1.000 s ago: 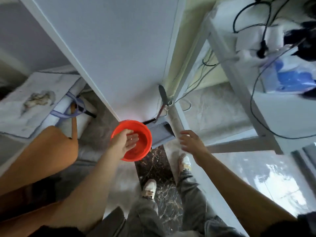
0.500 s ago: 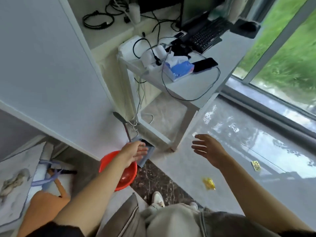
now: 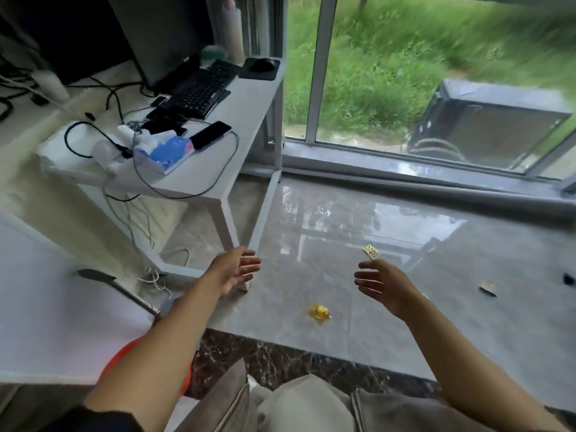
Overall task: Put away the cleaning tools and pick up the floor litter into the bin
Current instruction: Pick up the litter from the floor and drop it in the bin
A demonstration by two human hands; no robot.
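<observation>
Looking down from the head camera: both hands were empty above the glossy grey floor tiles (image 3: 420, 307), fingers spread. The left hand (image 3: 237, 271) hung near the white desk's leg (image 3: 225, 222); the right hand (image 3: 381, 286) was well apart from it. A crumpled yellow wrapper (image 3: 318, 312) lay on the tiles between and below them. A second yellow scrap (image 3: 371, 251) lay just beyond the right hand, darker bits (image 3: 487, 288) farther right. The red basin (image 3: 124, 358) sat low left, partly hidden behind the left forearm.
</observation>
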